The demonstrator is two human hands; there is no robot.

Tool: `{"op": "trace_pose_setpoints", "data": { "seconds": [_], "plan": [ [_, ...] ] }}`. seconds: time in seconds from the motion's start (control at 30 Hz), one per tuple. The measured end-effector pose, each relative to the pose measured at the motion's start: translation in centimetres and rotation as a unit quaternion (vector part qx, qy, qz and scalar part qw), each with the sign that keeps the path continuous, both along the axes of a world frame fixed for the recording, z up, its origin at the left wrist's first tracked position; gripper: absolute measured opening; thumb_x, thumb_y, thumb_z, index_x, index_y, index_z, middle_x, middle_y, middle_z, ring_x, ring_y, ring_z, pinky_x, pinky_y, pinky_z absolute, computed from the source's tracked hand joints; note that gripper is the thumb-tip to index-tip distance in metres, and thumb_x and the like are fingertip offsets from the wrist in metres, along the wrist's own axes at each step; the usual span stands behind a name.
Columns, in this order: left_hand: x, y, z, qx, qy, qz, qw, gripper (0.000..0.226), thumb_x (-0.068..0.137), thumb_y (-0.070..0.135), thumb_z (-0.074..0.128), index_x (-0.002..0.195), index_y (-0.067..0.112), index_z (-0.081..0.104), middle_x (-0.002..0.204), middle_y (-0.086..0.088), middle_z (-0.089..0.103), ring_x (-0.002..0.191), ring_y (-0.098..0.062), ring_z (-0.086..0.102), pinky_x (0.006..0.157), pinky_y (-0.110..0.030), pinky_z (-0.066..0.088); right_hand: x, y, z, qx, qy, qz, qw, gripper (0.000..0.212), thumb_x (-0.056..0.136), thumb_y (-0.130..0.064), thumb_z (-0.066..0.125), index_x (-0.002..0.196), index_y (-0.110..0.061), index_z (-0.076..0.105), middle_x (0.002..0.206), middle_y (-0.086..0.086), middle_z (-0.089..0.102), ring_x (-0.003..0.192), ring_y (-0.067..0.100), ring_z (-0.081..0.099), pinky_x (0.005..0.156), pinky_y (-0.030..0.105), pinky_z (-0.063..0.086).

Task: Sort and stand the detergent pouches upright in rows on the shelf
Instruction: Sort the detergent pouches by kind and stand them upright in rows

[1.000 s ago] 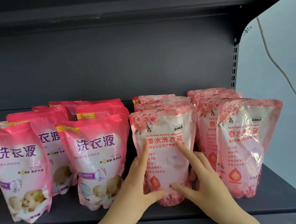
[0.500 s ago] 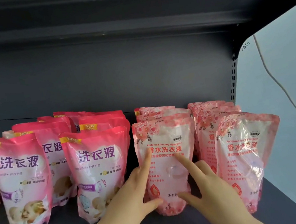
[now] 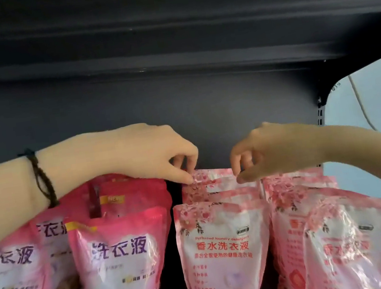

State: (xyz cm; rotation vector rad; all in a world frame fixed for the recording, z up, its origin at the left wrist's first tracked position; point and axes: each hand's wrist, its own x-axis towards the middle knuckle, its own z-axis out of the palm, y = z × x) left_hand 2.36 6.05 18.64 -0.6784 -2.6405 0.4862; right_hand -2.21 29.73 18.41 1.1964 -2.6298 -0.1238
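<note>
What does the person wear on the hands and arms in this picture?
Both forearms are bare, with no sleeve in view. The left hand and the right hand have no gloves, and no ring shows. The left wrist carries a thin, dark, braided bracelet.

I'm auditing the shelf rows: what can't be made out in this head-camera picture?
Head view only:
- Rear floral pouch: only its top edge shows, pinched by the left hand and right hand; the front floral pouch and one behind it hide the rest.
- Front floral pouch's base: cut off by the lower edge.
- Its small print: blurred.
</note>
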Motion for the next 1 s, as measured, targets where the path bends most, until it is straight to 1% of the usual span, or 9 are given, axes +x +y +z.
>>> {"op": "trace_pose_setpoints", "data": {
  "seconds": [0.1, 0.23, 0.33, 0.4, 0.5, 0.67, 0.77, 0.87, 1.0],
  "plan": [
    [-3.9, -1.0, 1.6, -0.062, -0.017, 0.025, 0.998, 0.025, 0.086, 0.061, 0.051, 0.1, 0.041, 0.056, 0.079, 0.023, 0.059, 0.072, 0.008, 0.052, 0.055, -0.021, 0.034, -3.2, -1.4, 2.0, 0.094, 0.014, -0.004, 0.995, 0.018, 0.083, -0.052, 0.059, 0.093, -0.037, 0.065, 0.079, -0.026, 0.065, 0.075, -0.002, 0.063, 0.062, 0.021, 0.043],
    [-9.0, -2.1, 2.4, -0.124, -0.015, 0.052, 0.991, 0.023, 0.089, 0.054, 0.052, 0.104, 0.037, 0.057, 0.071, 0.024, 0.049, 0.066, 0.004, 0.047, 0.056, -0.023, 0.034, -7.5, -3.6, 3.3, 0.17, 0.06, -0.018, 0.984, 0.022, 0.085, -0.049, 0.059, 0.102, -0.036, 0.063, 0.087, -0.017, 0.064, 0.085, 0.011, 0.063, 0.066, 0.024, 0.045],
    [-12.6, -2.8, 2.4, -0.197, 0.018, 0.043, 0.979, 0.025, 0.091, 0.046, 0.052, 0.111, 0.032, 0.057, 0.088, 0.015, 0.059, 0.085, -0.013, 0.059, 0.064, -0.027, 0.039, -10.8, -5.4, 3.8, 0.212, 0.144, -0.006, 0.967, 0.025, 0.088, -0.043, 0.058, 0.111, -0.033, 0.061, 0.079, -0.017, 0.053, 0.082, 0.013, 0.055, 0.068, 0.028, 0.045],
    [-14.8, -3.2, 1.8, -0.212, 0.004, 0.032, 0.977, 0.027, 0.091, 0.045, 0.052, 0.113, 0.03, 0.057, 0.104, 0.006, 0.064, 0.096, -0.02, 0.061, 0.069, -0.029, 0.042, -13.0, -6.3, 3.8, 0.242, 0.175, 0.0, 0.954, 0.029, 0.09, -0.039, 0.057, 0.117, -0.03, 0.059, 0.083, -0.013, 0.052, 0.085, 0.018, 0.055, 0.069, 0.029, 0.043],
    [-17.7, -3.8, 0.8, -0.164, -0.048, 0.027, 0.985, 0.033, 0.09, 0.049, 0.054, 0.116, 0.03, 0.058, 0.106, 0.004, 0.064, 0.097, -0.021, 0.061, 0.067, -0.029, 0.039, -16.4, -7.4, 3.6, 0.27, 0.137, -0.018, 0.953, 0.029, 0.089, -0.039, 0.058, 0.116, -0.03, 0.06, 0.094, -0.008, 0.06, 0.094, 0.019, 0.06, 0.07, 0.028, 0.042],
    [-21.5, -4.5, -1.5, -0.088, -0.102, 0.008, 0.991, 0.03, 0.092, 0.042, 0.055, 0.119, 0.028, 0.06, 0.11, 0.004, 0.065, 0.101, -0.019, 0.06, 0.07, -0.028, 0.04, -20.4, -8.9, 2.8, 0.249, 0.021, -0.04, 0.967, 0.024, 0.086, -0.044, 0.061, 0.104, -0.03, 0.067, 0.098, -0.005, 0.07, 0.09, 0.015, 0.065, 0.078, 0.032, 0.053],
    [-22.2, -5.0, -2.4, 0.009, -0.151, -0.01, 0.988, 0.022, 0.089, 0.03, 0.056, 0.109, 0.033, 0.065, 0.103, 0.013, 0.068, 0.091, -0.007, 0.06, 0.067, -0.023, 0.039, -21.2, -9.2, 2.1, 0.211, -0.057, -0.043, 0.975, 0.021, 0.088, -0.042, 0.061, 0.1, -0.026, 0.068, 0.097, -0.001, 0.071, 0.072, 0.012, 0.066, 0.077, 0.037, 0.057],
    [-22.3, -5.2, -3.5, 0.101, -0.179, -0.013, 0.979, 0.017, 0.087, 0.03, 0.057, 0.1, 0.03, 0.068, 0.093, 0.014, 0.07, 0.079, 0.0, 0.058, 0.069, -0.024, 0.047, -21.1, -9.3, 1.3, 0.16, -0.129, -0.034, 0.978, 0.02, 0.089, -0.035, 0.062, 0.099, -0.02, 0.07, 0.095, 0.002, 0.07, 0.062, 0.01, 0.062, 0.065, 0.031, 0.056],
    [-22.6, -5.1, -4.4, 0.14, -0.151, -0.014, 0.978, 0.013, 0.089, 0.034, 0.059, 0.09, 0.025, 0.069, 0.08, 0.007, 0.071, 0.075, -0.007, 0.063, 0.069, -0.029, 0.05, -21.2, -9.1, 0.1, 0.153, -0.177, -0.031, 0.972, 0.022, 0.09, -0.03, 0.062, 0.103, -0.014, 0.07, 0.096, 0.005, 0.071, 0.067, 0.012, 0.062, 0.056, 0.025, 0.051]
  ]
}}
